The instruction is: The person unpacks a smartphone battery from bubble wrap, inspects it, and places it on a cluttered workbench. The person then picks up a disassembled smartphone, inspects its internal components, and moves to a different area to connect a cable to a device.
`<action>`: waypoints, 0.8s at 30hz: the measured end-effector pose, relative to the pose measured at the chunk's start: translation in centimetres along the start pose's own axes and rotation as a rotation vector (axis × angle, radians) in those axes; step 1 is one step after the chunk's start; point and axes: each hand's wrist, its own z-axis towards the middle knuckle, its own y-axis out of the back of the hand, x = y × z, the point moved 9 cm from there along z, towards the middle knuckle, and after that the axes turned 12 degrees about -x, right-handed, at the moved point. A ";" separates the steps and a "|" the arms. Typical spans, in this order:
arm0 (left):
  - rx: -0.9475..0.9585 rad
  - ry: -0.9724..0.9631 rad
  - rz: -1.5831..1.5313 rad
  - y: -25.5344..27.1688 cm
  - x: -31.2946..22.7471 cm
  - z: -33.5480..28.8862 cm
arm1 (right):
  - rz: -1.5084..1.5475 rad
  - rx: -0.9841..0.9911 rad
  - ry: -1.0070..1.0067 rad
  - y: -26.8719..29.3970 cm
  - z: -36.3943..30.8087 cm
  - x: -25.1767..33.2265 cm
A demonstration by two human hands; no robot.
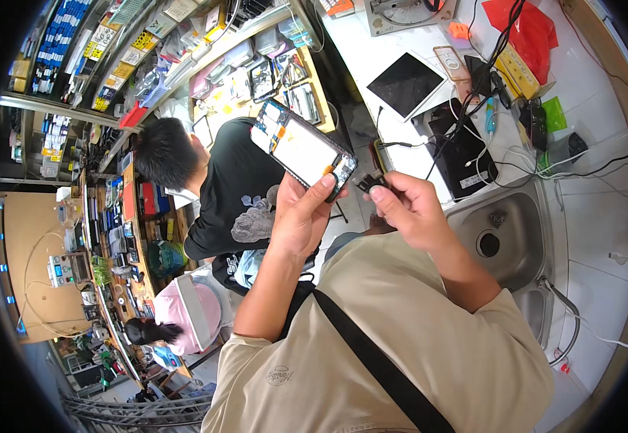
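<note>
In the middle of the head view, my left hand grips the lower end of an opened phone, its thumb pressed on the edge. The phone's back is off, so a pale inner panel, orange ribbon cables and small boards show. Just right of the phone's lower end, my right hand pinches a dark cable plug between thumb and fingers. The plug's tip points toward the phone's end; whether the two touch, I cannot tell.
A tablet, a black panel, tangled cables and a yellow power strip lie on the white counter, beside a steel sink. At left, one person in black and another in pink sit by crowded workbenches and shelves.
</note>
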 end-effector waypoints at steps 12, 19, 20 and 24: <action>-0.061 -0.025 -0.080 2.0 0.1 -0.8 | -0.138 0.186 -0.002 -3.6 0.5 -1.5; -0.083 -0.116 0.076 2.5 -0.1 -1.0 | -0.263 0.248 0.043 -4.1 0.8 -1.6; -0.084 -0.128 0.097 2.2 -0.3 -1.0 | -0.283 0.245 0.059 -3.9 0.8 -1.5; -0.060 -0.179 0.221 1.5 -0.8 -1.1 | -0.296 0.244 0.054 -3.6 0.5 -0.5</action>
